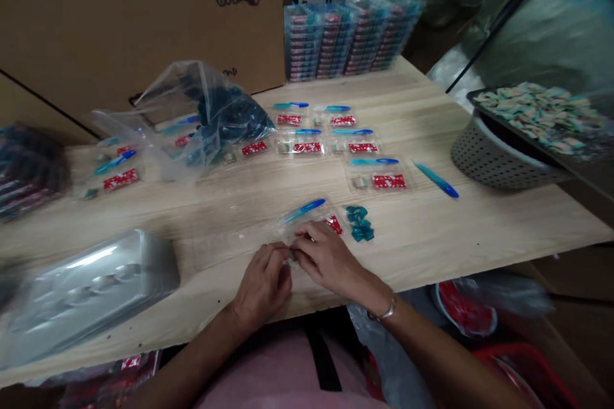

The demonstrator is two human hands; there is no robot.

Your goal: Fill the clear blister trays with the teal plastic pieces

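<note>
My left hand and my right hand meet near the table's front edge, fingertips pinched together over the near corner of a transparent plastic tray. Whatever small thing they pinch is mostly hidden by the fingers. In that tray lie a blue pen and a red patterned packet, partly covered by my right hand. Right of the tray sits a small heap of dark teal pieces. Behind it, another filled tray holds a pen, a red packet and a small striped piece.
A loose blue pen lies at the right, near a grey perforated basket topped by a tray of striped pieces. Stacked filled packs stand behind. A plastic bag of teal pieces, nested transparent trays and a cardboard box occupy the left.
</note>
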